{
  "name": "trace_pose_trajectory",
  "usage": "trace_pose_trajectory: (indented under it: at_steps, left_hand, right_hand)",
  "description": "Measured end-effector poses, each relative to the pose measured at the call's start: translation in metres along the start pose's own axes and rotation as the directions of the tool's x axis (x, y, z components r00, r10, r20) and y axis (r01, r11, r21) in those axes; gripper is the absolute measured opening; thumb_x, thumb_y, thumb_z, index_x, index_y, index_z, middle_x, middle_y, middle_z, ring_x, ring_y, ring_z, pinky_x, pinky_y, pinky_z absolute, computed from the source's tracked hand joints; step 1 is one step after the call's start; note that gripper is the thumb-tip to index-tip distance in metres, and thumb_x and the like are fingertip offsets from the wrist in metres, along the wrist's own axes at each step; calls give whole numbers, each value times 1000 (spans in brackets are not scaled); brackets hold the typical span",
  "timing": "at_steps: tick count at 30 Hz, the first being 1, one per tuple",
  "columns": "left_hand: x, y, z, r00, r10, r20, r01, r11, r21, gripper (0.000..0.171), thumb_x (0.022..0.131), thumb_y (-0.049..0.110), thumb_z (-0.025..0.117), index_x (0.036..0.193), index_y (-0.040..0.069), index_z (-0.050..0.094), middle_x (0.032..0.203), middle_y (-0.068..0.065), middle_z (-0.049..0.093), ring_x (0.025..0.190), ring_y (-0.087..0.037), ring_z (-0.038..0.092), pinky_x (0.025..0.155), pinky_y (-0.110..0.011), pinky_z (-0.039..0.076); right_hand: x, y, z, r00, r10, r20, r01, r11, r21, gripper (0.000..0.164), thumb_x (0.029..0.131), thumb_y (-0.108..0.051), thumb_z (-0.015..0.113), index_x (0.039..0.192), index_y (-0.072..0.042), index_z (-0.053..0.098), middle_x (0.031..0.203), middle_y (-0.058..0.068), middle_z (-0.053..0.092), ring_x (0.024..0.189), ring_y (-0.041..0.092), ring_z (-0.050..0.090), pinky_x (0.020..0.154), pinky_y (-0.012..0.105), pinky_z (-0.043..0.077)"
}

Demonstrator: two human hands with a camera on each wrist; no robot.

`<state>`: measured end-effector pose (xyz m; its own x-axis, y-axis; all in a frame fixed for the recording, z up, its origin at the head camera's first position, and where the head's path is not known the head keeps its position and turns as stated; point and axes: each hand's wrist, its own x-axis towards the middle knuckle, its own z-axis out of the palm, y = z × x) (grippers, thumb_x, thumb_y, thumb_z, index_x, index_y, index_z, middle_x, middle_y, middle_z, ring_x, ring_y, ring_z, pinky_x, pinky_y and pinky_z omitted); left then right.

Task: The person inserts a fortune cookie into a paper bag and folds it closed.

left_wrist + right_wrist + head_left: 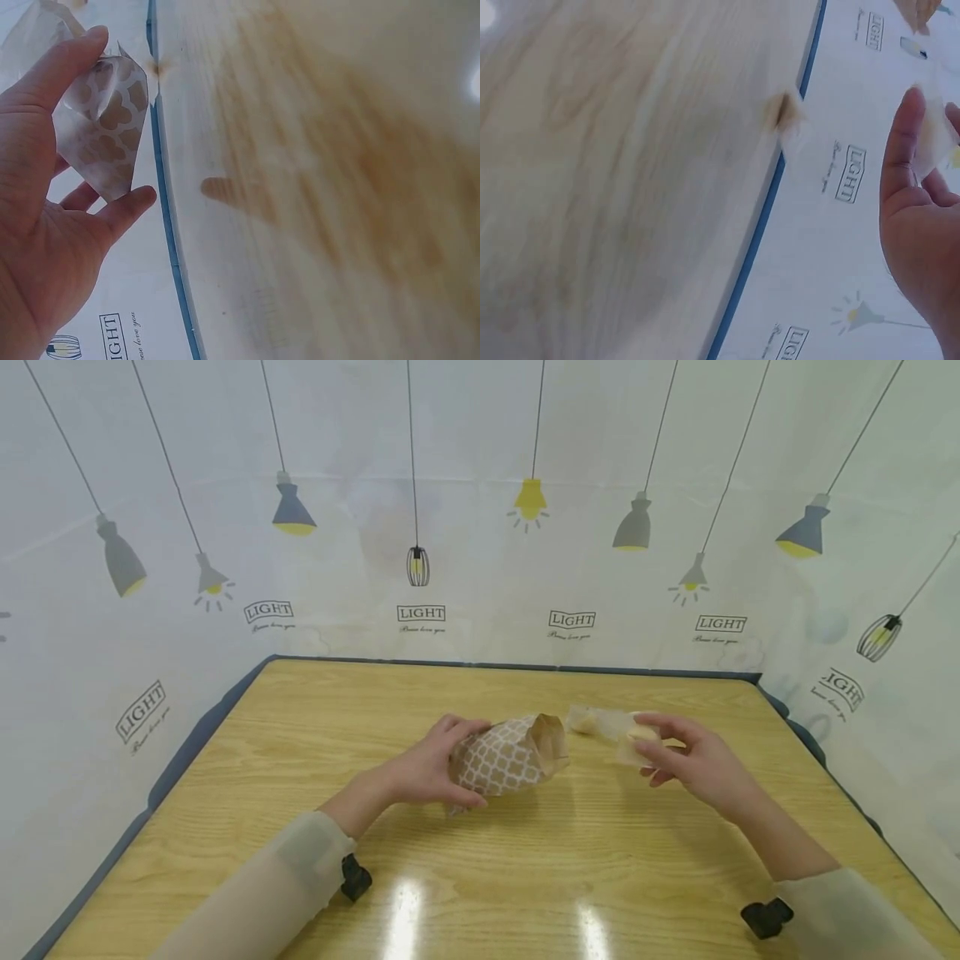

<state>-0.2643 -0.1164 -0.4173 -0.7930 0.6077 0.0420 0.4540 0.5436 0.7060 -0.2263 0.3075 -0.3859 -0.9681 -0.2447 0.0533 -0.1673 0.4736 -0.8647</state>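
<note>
A tan paper bag (501, 758) with a white lattice pattern lies tilted over the table, its gaping mouth toward the right. My left hand (435, 767) grips the bag by its closed end, thumb and fingers on either side. In the left wrist view, the left hand (56, 195) spans the patterned paper (112, 127). My right hand (697, 764) pinches a small pale packet (636, 750) in translucent wrapping, just right of the bag's mouth. A similar pale wrapped piece (587, 720) is just behind it; whether the two are joined I cannot tell. What is inside is unclear.
The wooden table (300, 718) fills the space below the hands, with a dark blue edge at its back and sides. A white backdrop (480, 527) printed with lamps stands close around it. Black wrist mounts (767, 917) hang beneath both sleeves.
</note>
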Motion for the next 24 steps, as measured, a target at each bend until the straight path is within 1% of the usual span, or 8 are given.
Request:
trace_pose_trajectory:
  at_steps: [3,7,9,12,14,17,20,24]
  left_hand:
    - [0,0,0,1000,-2,0,2,1000,-3,113,79,29,101,171,22,35,154,-13,40,142,-32,45,126,-60,44]
    - [0,-1,0,1000,1,-4,-1,1000,-3,113,79,30,101,171,23,35,154,-13,40,142,-32,45,125,-60,45]
    - [1,-1,0,1000,2,-6,-2,1000,-1,113,79,31,101,171,24,35,154,-13,40,142,-31,45,125,-60,45]
    - [1,-1,0,1000,-1,-9,1,1000,-4,114,78,31,102,171,24,35,155,-13,40,142,-32,45,125,-61,45]
    - [1,-1,0,1000,-3,-11,3,1000,-4,115,78,31,102,171,25,35,156,-13,40,143,-32,45,124,-61,46]
    - [1,-2,0,1000,-8,-16,8,1000,-5,115,78,32,102,171,25,35,157,-14,39,143,-33,46,123,-62,47]
    - [1,-2,0,1000,-14,-20,14,1000,-3,116,77,32,102,171,26,35,158,-14,39,144,-33,46,123,-62,47]
    - [1,-2,-1,1000,-21,-20,21,1000,-2,116,77,32,103,171,26,35,159,-14,39,145,-33,45,124,-63,46]
  right_hand:
    - [0,-10,4,1000,-13,17,13,1000,13,57,115,-34,60,163,-6,49,124,19,60,95,23,80,84,39,70]
    - [1,-23,9,998,-39,45,37,999,40,54,117,-32,55,164,-7,49,130,18,60,93,18,77,84,35,68]
    - [2,-29,13,997,-50,52,47,997,54,53,116,-30,58,164,-8,49,131,18,58,91,18,75,82,34,68]
    - [5,-37,18,997,-61,50,58,996,64,56,113,-27,65,163,-10,49,131,19,58,89,19,75,80,34,68]
    - [7,-42,21,997,-64,44,60,995,75,58,110,-25,70,161,-9,48,134,20,60,89,22,75,79,37,68]
    - [9,-49,26,997,-69,42,65,993,97,58,107,-22,74,156,-6,49,134,20,62,91,26,77,80,41,69]
    - [10,-57,31,995,-83,48,77,991,109,53,105,-18,77,150,-5,55,127,18,64,90,25,78,78,43,70]
    - [12,-63,38,992,-105,71,98,991,92,44,102,-15,80,142,-4,65,115,17,69,84,20,76,71,38,69]
